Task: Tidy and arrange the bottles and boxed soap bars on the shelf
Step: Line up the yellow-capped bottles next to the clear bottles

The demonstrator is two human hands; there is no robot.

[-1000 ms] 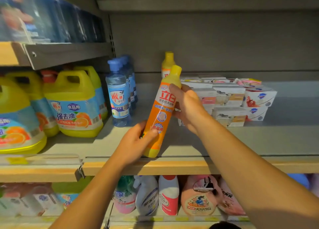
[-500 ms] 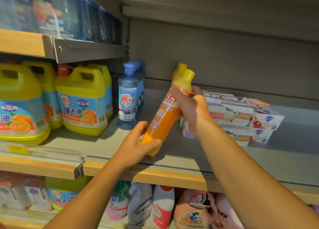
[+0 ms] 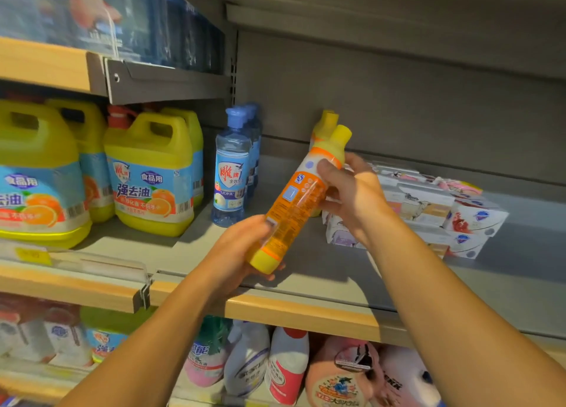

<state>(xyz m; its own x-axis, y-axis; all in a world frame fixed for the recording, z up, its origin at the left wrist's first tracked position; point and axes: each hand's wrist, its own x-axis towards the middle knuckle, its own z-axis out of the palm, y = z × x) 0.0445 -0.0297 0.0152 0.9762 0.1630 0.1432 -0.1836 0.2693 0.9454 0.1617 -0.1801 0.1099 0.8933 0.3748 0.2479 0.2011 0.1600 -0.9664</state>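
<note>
Two hands on it: your left hand (image 3: 242, 253) grips the orange bottle (image 3: 298, 203) at its base, your right hand (image 3: 352, 196) wraps its neck. It tilts above the shelf (image 3: 306, 307) front edge, boxed soap bars (image 3: 428, 206) stacked just behind.

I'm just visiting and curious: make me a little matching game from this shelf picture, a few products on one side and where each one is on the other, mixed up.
Things:
1. orange bottle
2. clear blue bottle
3. yellow jug
4. soap boxes

Places:
A. stacked on the shelf, right of the hands
B. standing left of the clear blue bottle
C. tilted, held in both hands, left hand at its base, right hand near its top
D. upright between the jugs and the hands

Pairs: 1-C, 2-D, 3-B, 4-A
</note>
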